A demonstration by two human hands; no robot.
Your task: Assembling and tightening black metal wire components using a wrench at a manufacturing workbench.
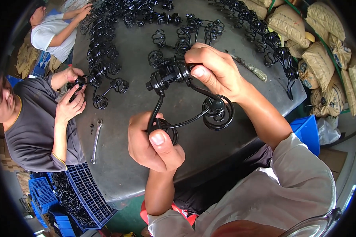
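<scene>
Above the table I hold a black coil-spring clamp assembly (pixel 168 78), with a bolted joint at its top and wire legs ending in round coils. My left hand (pixel 154 144) is closed around the lower left leg and coil, partly hiding it. At the top joint, my right hand (pixel 215 71) pinches the right end between thumb and fingers. The second coil (pixel 218 112) hangs free below my right wrist. Several similar black coil assemblies (pixel 199 29) lie on the table just beyond my hands.
A grey metal table (pixel 118 166) carries rows of black coil parts (pixel 103 59), a wrench (pixel 96 142) and a worn brush-like strip (pixel 251 68). Two co-workers sit at the left, the nearer one's hands (pixel 69 98) on a black part. Blue crates (pixel 87 189) and sacks (pixel 286 23) flank the table.
</scene>
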